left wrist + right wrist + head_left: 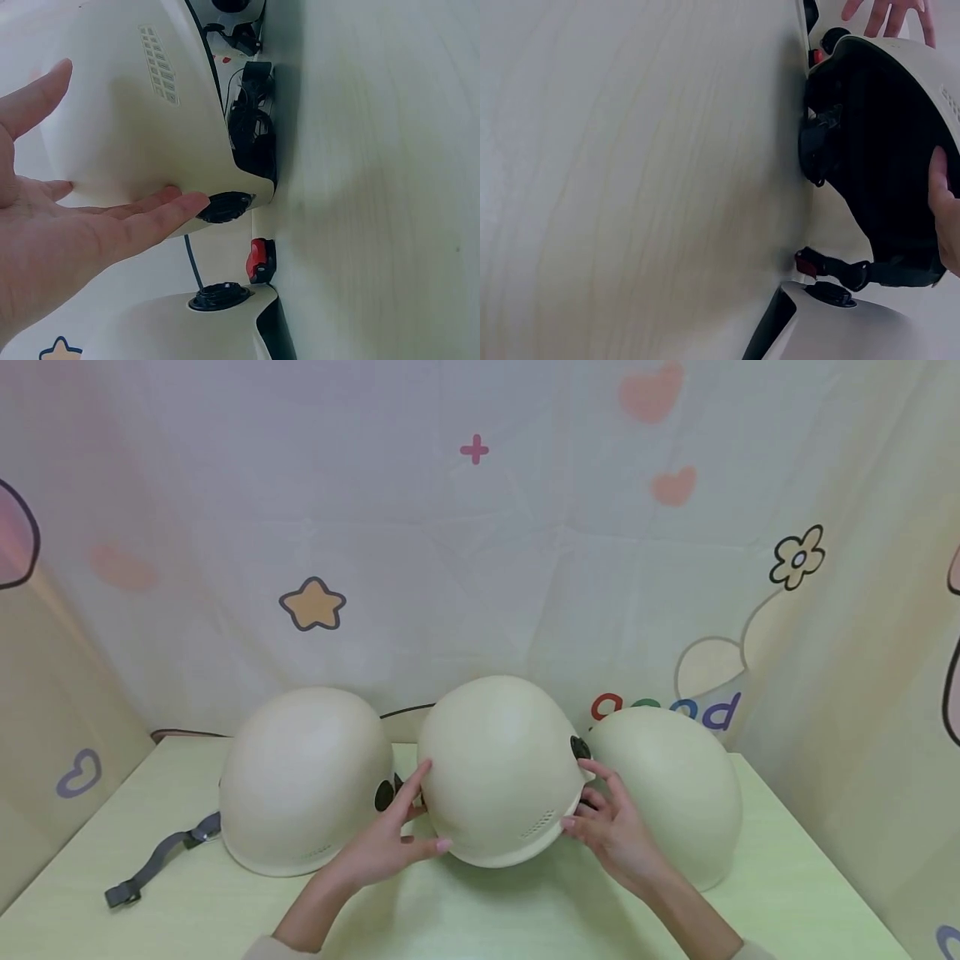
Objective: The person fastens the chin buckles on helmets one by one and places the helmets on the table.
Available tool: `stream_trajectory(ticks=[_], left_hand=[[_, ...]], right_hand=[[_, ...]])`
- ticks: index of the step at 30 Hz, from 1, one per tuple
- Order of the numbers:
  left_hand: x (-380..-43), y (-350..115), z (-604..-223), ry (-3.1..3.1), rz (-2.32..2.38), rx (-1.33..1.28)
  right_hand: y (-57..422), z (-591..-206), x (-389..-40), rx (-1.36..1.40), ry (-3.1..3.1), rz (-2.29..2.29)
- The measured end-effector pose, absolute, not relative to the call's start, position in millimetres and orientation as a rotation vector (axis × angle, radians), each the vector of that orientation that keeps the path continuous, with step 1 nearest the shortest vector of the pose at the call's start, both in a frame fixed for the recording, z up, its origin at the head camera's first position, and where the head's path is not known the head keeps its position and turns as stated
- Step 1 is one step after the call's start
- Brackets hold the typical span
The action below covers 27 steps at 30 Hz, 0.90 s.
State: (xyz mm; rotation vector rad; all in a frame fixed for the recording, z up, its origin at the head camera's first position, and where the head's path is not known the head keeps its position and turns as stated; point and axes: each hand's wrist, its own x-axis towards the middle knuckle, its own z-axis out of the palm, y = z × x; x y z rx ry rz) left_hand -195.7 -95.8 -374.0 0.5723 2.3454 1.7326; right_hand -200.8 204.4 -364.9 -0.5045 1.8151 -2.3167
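Observation:
Three cream helmets stand in a row on a pale green table. The middle helmet (498, 768) is tilted, its front rim raised over the tabletop; its black lining (892, 150) shows in the right wrist view. My left hand (386, 843) lies along its left side, fingers straight and touching the shell near the black round side piece (225, 206), thumb spread apart. My right hand (618, 839) grips the right rim, with the thumb (939, 180) at the edge and the fingers by the side piece. A dark strap with a red buckle (808, 264) hangs below the lining.
The left helmet (307, 777) has a grey strap (161, 856) stretched out on the table (465, 918). Close on the other side, the right helmet (675, 793) is partly behind my right hand. A printed curtain (480, 552) hangs behind and along both sides.

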Motion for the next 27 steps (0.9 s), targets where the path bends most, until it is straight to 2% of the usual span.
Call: stream_trajectory(ticks=[9,27], left_hand=[[-193.2,-94.8,-373.2,2.433,1.734,0.563],[-193.1,-83.5,-349.8,2.555,1.747,0.639]], right_hand=[[198.9,-358.3,-197.5,-0.507,1.808,-2.33],[201.2,-328.5,-190.2,-0.708,1.802,-2.258]])
